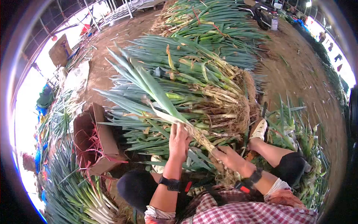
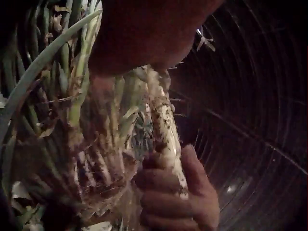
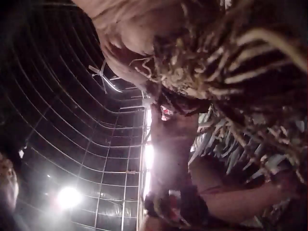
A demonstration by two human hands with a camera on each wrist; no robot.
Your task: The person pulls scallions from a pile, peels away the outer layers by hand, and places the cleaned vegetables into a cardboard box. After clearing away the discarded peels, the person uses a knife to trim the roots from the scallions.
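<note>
A long green onion (image 1: pixel 203 141) lies slantwise across my lap, its blue-green leaves (image 1: pixel 149 82) pointing up and left. My left hand (image 1: pixel 179 142) grips it where the leaves meet the pale stalk. Lower down, the right hand (image 1: pixel 235 161) holds the stalk close to the root end. In the left wrist view, the right hand's fingers (image 2: pixel 166 197) curl round the dirt-flecked white stalk (image 2: pixel 166 127). Shaggy roots (image 3: pixel 192 79) hang beside the right hand in the right wrist view. Just beyond both hands lies a big heap of green onions (image 1: pixel 220 100), roots to the right.
A cardboard box (image 1: pixel 108 130) with red ties (image 1: pixel 95 147) stands at the left. White-stemmed onions (image 1: pixel 97 201) lie below it. Loose leaves and peelings (image 1: pixel 309 160) are piled at the right, beside a foot in a light shoe (image 1: pixel 258 129). More bundles (image 1: pixel 223 22) lie farther back on the dirt floor.
</note>
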